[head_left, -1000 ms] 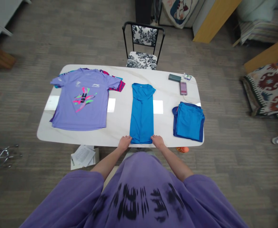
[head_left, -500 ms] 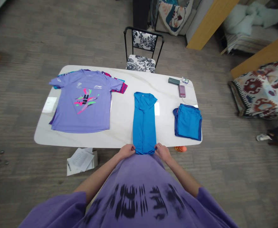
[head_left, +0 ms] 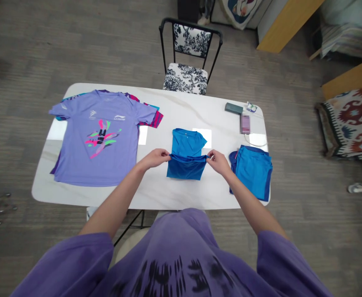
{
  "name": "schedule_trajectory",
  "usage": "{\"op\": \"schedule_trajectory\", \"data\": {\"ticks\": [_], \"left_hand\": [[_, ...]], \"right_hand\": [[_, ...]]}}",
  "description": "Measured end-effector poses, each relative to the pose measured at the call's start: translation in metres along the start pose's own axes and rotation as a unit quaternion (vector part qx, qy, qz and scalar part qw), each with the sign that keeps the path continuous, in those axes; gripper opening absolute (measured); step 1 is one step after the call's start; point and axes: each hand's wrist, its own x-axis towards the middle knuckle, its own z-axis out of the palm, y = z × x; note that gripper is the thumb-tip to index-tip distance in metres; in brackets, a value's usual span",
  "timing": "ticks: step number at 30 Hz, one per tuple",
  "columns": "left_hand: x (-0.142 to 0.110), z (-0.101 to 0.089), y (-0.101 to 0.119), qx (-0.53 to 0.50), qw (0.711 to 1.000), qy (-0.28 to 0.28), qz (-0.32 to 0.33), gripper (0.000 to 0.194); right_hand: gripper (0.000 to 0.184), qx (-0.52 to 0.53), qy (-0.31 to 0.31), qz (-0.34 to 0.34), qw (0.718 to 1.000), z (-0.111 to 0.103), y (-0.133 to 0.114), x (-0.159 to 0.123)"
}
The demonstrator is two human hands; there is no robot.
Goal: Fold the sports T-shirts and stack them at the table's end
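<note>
A blue T-shirt [head_left: 185, 167] lies in a narrow strip on the white table [head_left: 156, 194], its lower part doubled up toward the collar. My left hand [head_left: 156, 158] pinches the left end of the raised hem. At the right end, my right hand [head_left: 218, 161] pinches the same hem. The collar and a sleeve show beyond the fold, flat on the table. To the left, a purple T-shirt [head_left: 99, 142] with a bright print is spread over other shirts. Folded blue clothes [head_left: 252, 171] lie stacked on the right.
A dark case [head_left: 233, 108], a phone [head_left: 245, 124] with a cable and a small packet [head_left: 251, 107] sit at the table's far right. Beyond the far edge stands a patterned chair [head_left: 185, 78]. A stool [head_left: 131, 243] is by my legs.
Both hands have moved away from me, from the table's near edge to mid-table, carrying the blue T-shirt's hem. The shirt, long and flat before, is now doubled over. My view has shifted slightly.
</note>
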Motion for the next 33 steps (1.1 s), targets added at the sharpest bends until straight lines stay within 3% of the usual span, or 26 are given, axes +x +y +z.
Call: {"op": "schedule_trajectory", "data": {"ticks": [2, 4, 7, 9, 12, 14, 17, 20, 23, 29, 33], "left_hand": [[0.069, -0.013, 0.007, 0.013, 0.999, 0.037, -0.021, 0.035], [0.128, -0.012, 0.006, 0.046, 0.990, 0.124, -0.046, 0.045], [0.182, 0.017, -0.008, 0.142, 0.954, 0.262, -0.034, 0.068], [0.196, 0.048, -0.022, 0.199, 0.943, 0.264, 0.034, 0.072], [0.200, 0.093, -0.047, 0.244, 0.944, 0.181, 0.130, 0.072], [0.202, 0.113, -0.064, 0.254, 0.946, 0.142, 0.142, 0.074], [0.206, 0.127, -0.081, 0.236, 0.954, 0.134, 0.125, 0.077], [0.210, 0.125, -0.081, 0.210, 0.962, 0.128, 0.117, 0.078], [0.217, 0.109, -0.067, 0.207, 0.966, 0.119, 0.098, 0.073], [0.257, 0.055, -0.054, 0.206, 0.951, 0.228, 0.028, 0.076], [0.283, 0.033, -0.068, 0.199, 0.947, 0.246, -0.060, 0.079]], "right_hand": [[0.020, -0.021, 0.016, 0.008, 1.000, 0.001, 0.018, 0.074], [0.036, -0.057, 0.047, 0.016, 0.997, 0.013, 0.035, 0.133], [0.062, -0.108, 0.082, 0.007, 0.991, 0.049, 0.052, 0.181], [0.069, -0.124, 0.067, -0.026, 0.990, 0.081, 0.059, 0.187], [0.073, -0.148, 0.024, -0.077, 0.986, 0.128, 0.067, 0.178], [0.076, -0.161, -0.006, -0.086, 0.983, 0.151, 0.076, 0.171], [0.078, -0.159, -0.032, -0.074, 0.984, 0.169, 0.087, 0.169], [0.078, -0.143, -0.043, -0.062, 0.987, 0.169, 0.088, 0.172], [0.077, -0.124, -0.057, -0.048, 0.989, 0.154, 0.079, 0.177], [0.072, -0.107, 0.073, 0.061, 0.990, 0.113, 0.088, 0.204], [0.060, -0.131, 0.065, 0.140, 0.979, 0.096, 0.104, 0.223]]}}
